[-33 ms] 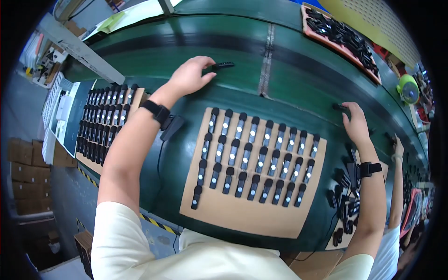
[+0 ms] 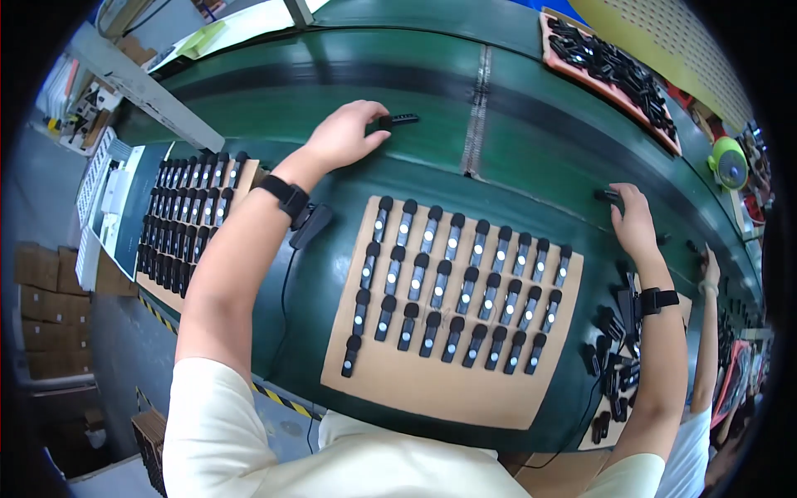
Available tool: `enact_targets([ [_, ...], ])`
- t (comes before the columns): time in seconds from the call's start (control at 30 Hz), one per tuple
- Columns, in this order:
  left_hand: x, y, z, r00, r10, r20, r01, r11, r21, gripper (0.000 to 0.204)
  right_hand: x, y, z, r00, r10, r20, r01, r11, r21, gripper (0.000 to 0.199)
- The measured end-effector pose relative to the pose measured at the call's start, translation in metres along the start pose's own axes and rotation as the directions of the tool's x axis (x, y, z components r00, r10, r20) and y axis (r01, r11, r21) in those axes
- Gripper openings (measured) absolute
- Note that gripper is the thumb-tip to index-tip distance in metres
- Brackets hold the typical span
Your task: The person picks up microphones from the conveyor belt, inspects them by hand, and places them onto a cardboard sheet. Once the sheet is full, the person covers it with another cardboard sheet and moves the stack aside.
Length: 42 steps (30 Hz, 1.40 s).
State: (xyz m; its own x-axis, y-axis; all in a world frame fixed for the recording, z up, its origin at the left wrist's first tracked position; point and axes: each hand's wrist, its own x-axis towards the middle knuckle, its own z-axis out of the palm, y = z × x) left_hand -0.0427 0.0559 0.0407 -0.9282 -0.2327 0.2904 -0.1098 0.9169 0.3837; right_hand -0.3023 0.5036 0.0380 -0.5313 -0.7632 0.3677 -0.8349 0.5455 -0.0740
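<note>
A small black stick-shaped device [image 2: 400,120] is seen in the upper middle of the frame, lying on the green conveyor belt [image 2: 531,133], with its left end pinched by the fingers [image 2: 375,116] of the left hand [image 2: 344,137]. A second black device [image 2: 606,196] is found at the right of the frame, on the belt, where the right hand [image 2: 635,224] is laid over it; its fingers are curled on the piece, though how firmly it is gripped cannot be told. A black wristband [image 2: 282,195] is worn on the left wrist, and another [image 2: 658,299] on the right.

Between the two forearms, in the centre, a brown cardboard sheet [image 2: 448,390] is spread on the desk, with rows of the same black devices set upright on it. A second loaded sheet [image 2: 187,216] is seen at the left, and a loose heap of black parts [image 2: 614,349] at the lower right beside the right forearm. A tray of black parts [image 2: 610,66] is placed at the upper right, and another person's arm [image 2: 706,332] is visible at the far right edge.
</note>
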Motion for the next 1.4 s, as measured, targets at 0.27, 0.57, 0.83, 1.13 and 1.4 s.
enact_targets([
  [0.27,0.017,-0.036,0.02,0.991,-0.132,-0.008,0.133,0.987,0.092,0.027,0.022,0.007,0.021,0.968,0.126,0.217,-0.112,0.991,-0.074,0.036],
  [0.57,-0.044,0.035,-0.025,0.958,-0.284,-0.028,0.265,0.922,-0.282,0.02,-0.035,-0.082,-0.049,0.867,0.427,0.257,-0.4,0.288,0.87,0.026],
  [0.83,-0.183,0.17,-0.069,0.997,0.048,-0.054,-0.07,0.817,-0.572,0.026,-0.16,-0.176,-0.081,0.803,0.076,0.591,-0.489,-0.482,0.727,0.021],
  [1.13,-0.231,0.23,-0.027,0.997,0.077,-0.018,-0.06,0.587,-0.807,0.03,-0.164,-0.278,-0.094,0.996,0.035,0.086,-0.092,0.265,0.96,0.031],
  [1.4,-0.236,0.237,-0.018,0.995,0.09,-0.046,-0.093,0.637,-0.765,0.033,-0.169,-0.28,-0.087,0.998,-0.005,-0.067,0.064,0.369,0.927,0.034],
])
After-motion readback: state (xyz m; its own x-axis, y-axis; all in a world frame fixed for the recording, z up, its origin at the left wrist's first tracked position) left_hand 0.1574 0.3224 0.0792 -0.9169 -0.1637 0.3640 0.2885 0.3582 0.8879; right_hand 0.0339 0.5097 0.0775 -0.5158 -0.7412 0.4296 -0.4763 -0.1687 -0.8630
